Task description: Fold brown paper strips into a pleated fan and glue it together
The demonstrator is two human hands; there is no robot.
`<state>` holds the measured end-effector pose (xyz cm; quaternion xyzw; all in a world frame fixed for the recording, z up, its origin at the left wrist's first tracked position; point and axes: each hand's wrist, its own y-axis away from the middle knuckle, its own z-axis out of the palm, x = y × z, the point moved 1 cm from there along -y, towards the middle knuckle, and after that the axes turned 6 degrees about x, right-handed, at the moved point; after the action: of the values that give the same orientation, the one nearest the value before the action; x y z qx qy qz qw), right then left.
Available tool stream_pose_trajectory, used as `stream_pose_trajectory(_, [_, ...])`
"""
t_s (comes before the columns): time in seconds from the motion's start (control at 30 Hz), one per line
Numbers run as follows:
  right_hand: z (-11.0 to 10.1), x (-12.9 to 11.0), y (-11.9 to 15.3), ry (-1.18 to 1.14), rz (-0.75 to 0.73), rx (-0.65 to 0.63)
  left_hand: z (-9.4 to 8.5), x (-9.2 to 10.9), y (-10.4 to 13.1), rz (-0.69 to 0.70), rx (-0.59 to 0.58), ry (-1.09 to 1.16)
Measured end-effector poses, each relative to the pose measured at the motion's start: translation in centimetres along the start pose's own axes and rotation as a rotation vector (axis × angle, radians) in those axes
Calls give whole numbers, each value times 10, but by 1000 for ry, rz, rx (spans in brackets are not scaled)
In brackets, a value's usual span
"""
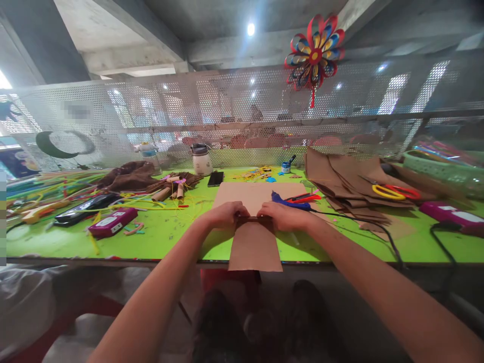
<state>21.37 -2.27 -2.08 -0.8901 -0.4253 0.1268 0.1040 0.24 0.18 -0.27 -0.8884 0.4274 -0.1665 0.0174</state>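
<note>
A strip of brown kraft paper [256,247] lies before me, its near end reaching past the table's front edge. Its far end is folded or rolled over, and both my hands pinch that fold. My left hand [229,214] is closed on the fold's left end, with the fingers curled. On the right end, my right hand [279,216] grips in the same way, thumb and fingers together. A flat brown board [242,194] lies under and behind the hands. Just beyond my right hand sits a blue glue gun [289,202].
Brown paper sheets [340,176] are piled at right, topped by yellow-and-red-handled scissors [395,191]. A phone [216,179], a white jar [201,160] and small paper rolls [174,187] stand or lie behind. Purple power strips [113,222] and black cords flank the work area.
</note>
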Motion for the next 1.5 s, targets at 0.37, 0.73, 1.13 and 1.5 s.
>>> stream_pose_trajectory(0.37, [0,-12,1,135,54,74,2,1,2,-41,56,14])
stream_pose_trajectory(0.73, [2,-30,-5,336,6,237,-6,5,-3,-183,127,237])
stream_pose_trajectory(1.13, [-2,-37,-3,358,-72,388,-1,3,5,-223,38,524])
stream_pose_trajectory(1.5, [-4,-12,-6,-547,271,463,-8,9,5,-184,47,487])
